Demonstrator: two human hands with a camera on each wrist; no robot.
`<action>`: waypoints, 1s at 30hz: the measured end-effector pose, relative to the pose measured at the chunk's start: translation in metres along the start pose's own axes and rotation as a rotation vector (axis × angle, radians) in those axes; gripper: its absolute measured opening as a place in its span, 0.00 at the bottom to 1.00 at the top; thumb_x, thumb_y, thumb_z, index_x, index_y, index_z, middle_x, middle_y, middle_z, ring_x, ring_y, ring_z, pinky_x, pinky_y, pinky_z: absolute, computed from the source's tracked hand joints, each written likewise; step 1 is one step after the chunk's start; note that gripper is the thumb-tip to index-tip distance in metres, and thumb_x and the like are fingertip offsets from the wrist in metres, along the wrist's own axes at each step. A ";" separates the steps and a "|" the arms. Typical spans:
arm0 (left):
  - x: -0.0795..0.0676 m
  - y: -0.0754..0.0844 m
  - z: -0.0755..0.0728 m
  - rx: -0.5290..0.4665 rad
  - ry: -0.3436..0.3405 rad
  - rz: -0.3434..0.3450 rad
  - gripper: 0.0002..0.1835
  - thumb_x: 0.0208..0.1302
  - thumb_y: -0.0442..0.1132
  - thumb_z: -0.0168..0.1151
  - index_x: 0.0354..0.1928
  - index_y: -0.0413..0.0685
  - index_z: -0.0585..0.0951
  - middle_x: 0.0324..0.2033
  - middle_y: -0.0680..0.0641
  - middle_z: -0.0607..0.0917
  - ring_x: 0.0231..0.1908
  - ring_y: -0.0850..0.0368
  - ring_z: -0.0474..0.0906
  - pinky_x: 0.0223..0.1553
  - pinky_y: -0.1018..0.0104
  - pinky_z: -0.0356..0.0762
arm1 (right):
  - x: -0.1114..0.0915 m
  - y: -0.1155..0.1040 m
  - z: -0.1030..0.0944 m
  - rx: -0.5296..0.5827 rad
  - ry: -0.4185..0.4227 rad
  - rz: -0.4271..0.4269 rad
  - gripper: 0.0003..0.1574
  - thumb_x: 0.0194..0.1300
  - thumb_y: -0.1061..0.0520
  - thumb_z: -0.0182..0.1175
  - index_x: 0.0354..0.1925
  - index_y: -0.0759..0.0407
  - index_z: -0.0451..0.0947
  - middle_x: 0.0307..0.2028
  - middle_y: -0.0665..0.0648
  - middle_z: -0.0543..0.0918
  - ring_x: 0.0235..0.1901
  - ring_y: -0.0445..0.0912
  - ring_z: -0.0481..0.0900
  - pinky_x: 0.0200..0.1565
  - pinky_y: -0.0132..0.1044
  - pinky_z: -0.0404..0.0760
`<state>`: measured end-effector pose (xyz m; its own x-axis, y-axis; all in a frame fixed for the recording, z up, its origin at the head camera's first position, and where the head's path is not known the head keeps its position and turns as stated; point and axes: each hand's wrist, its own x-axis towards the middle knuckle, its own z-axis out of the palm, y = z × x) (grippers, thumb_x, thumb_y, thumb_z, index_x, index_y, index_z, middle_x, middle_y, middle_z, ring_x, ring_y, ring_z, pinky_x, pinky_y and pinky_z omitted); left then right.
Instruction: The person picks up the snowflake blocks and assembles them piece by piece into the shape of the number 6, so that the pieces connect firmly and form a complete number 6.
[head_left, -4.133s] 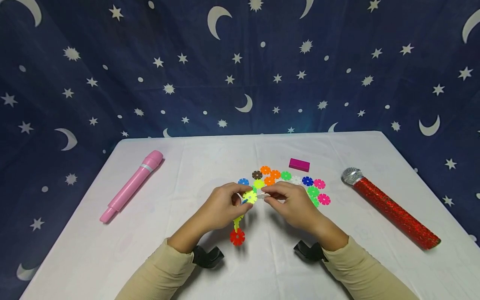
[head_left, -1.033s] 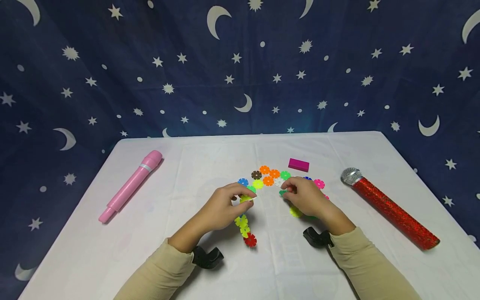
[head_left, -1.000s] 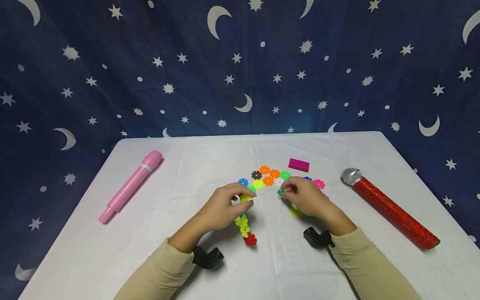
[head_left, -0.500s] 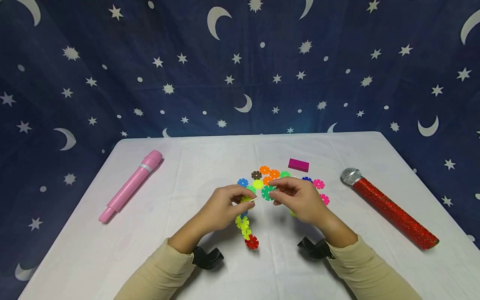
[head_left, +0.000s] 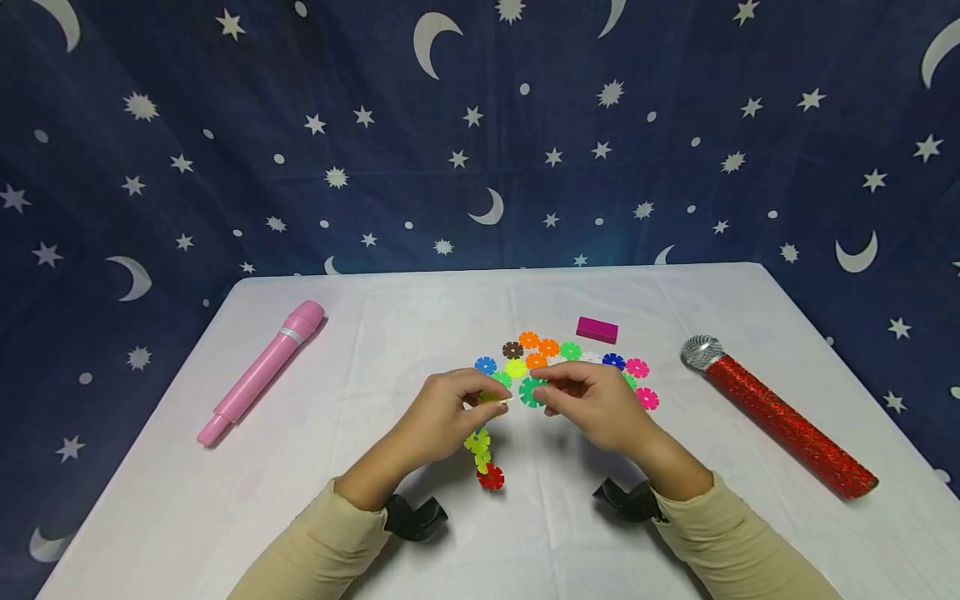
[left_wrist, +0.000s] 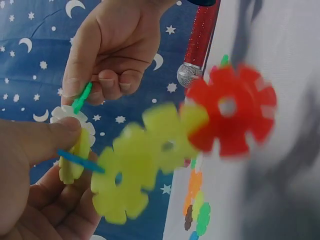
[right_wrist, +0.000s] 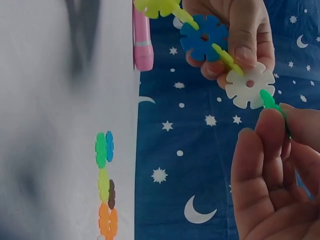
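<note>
My left hand [head_left: 446, 417] pinches a chain of slotted plastic snowflake discs near its white disc [right_wrist: 240, 92]. A yellow disc and a blue disc [right_wrist: 192, 45] come after the white one. Further yellow discs [left_wrist: 122, 190] lead to a red disc [head_left: 491, 477] at the hanging end. My right hand [head_left: 603, 408] pinches a green snowflake disc [head_left: 531, 392] between thumb and forefinger. In the right wrist view the green disc overlaps the white disc's rim; I cannot tell whether they touch.
Loose snowflake discs, among them orange [head_left: 529, 340], brown [head_left: 513, 351] and pink [head_left: 637, 367], lie beyond my hands. A magenta block [head_left: 597, 330] sits behind them. A pink microphone [head_left: 262, 375] lies left, a red glittery microphone [head_left: 791, 425] right, on the white-covered table [head_left: 405, 317].
Earlier the right hand held the white disc against the chain. It then went right to the loose discs, took hold of the green disc and brought it left, close to the white one.
</note>
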<state>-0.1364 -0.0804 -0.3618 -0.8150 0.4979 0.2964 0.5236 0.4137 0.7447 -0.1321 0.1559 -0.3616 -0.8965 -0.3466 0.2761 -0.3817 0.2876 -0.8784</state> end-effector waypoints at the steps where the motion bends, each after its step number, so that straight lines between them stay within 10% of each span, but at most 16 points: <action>1: 0.000 0.001 0.000 0.008 0.007 0.010 0.07 0.61 0.33 0.72 0.41 0.45 0.89 0.35 0.56 0.86 0.35 0.61 0.80 0.37 0.68 0.80 | 0.000 0.000 0.001 -0.003 0.005 0.002 0.13 0.64 0.66 0.67 0.47 0.70 0.84 0.34 0.56 0.87 0.28 0.43 0.85 0.36 0.37 0.85; 9: -0.002 0.006 -0.001 0.037 0.041 0.043 0.06 0.58 0.32 0.74 0.38 0.45 0.89 0.31 0.56 0.85 0.30 0.62 0.76 0.32 0.70 0.78 | 0.000 0.000 0.009 0.039 0.012 0.026 0.13 0.64 0.66 0.67 0.47 0.71 0.84 0.34 0.57 0.87 0.29 0.44 0.86 0.38 0.37 0.85; 19: 0.001 -0.001 0.001 -0.062 -0.016 -0.118 0.21 0.64 0.34 0.69 0.58 0.45 0.77 0.45 0.51 0.85 0.30 0.58 0.71 0.31 0.68 0.73 | 0.002 0.006 0.009 0.110 -0.033 0.070 0.19 0.67 0.66 0.64 0.53 0.75 0.79 0.36 0.60 0.87 0.32 0.49 0.87 0.42 0.36 0.84; 30: 0.003 -0.006 -0.002 -0.152 0.024 -0.231 0.25 0.68 0.35 0.62 0.66 0.59 0.77 0.50 0.48 0.82 0.40 0.54 0.76 0.38 0.60 0.78 | 0.010 0.023 -0.036 -0.306 -0.234 0.219 0.27 0.63 0.59 0.68 0.59 0.65 0.78 0.50 0.60 0.84 0.45 0.49 0.82 0.48 0.44 0.81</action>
<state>-0.1422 -0.0831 -0.3641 -0.9153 0.3843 0.1209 0.2810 0.3940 0.8751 -0.1575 0.1910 -0.3648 -0.9021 -0.4305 -0.0299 -0.2693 0.6158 -0.7404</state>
